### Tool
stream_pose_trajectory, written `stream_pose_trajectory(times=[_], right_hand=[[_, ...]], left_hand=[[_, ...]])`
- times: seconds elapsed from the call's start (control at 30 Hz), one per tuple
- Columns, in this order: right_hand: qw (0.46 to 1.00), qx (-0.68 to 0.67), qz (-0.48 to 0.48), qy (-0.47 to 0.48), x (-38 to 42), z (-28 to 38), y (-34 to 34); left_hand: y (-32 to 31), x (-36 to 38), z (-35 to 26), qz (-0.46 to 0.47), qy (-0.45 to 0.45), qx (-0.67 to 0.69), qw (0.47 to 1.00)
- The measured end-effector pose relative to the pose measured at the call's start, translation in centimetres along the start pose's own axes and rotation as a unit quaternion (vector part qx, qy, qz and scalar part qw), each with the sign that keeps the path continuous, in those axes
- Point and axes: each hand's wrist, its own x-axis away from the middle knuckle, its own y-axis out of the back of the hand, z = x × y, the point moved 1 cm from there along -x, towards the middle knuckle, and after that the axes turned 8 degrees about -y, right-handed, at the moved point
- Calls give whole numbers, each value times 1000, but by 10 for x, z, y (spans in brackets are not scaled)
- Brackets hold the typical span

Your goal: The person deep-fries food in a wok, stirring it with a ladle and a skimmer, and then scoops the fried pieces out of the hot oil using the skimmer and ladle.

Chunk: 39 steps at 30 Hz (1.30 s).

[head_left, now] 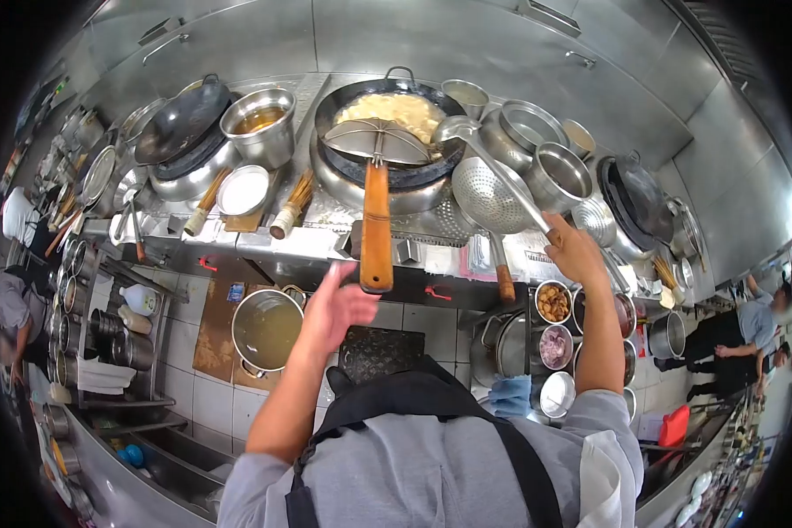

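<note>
In the head view, the large wok (326,114) holds pale food (405,113). Across its near side lies a metal tool with a wooden handle (376,220); the left hand (336,308), open with fingers spread, is beside that handle's end. The right hand (574,251) grips the ladle (506,180), its bowl at the wok's right rim. Right of the wok sits a perforated strainer (488,194).
</note>
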Motion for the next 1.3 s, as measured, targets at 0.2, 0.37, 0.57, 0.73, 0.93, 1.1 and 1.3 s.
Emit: stream_pose_trajectory(times=[0.2,0.37,0.57,0.73,0.93,1.1,1.3], right_hand=[[993,120,-14,-1,17,9,13],[982,184,-46,12,13,-12,16],[994,86,-71,14,-15,-15,-16],[868,-470,134,-86,-9,0,-43],[802,-546,209,-121,4,36,-28],[747,-609,242,-113,2,35,-45],[846,-502,171,-50,-23,24,-82]], left_hand=[[-54,-53,-34,3,-82,15,997],[-33,-50,-83,20,-54,4,998],[-29,-38,-92,28,-55,-47,997],[-14,-40,-109,48,-46,3,998],[-13,-43,-164,13,-56,-114,992],[-20,-38,-185,-11,-75,-223,972],[-10,-40,-168,10,-54,-241,969]])
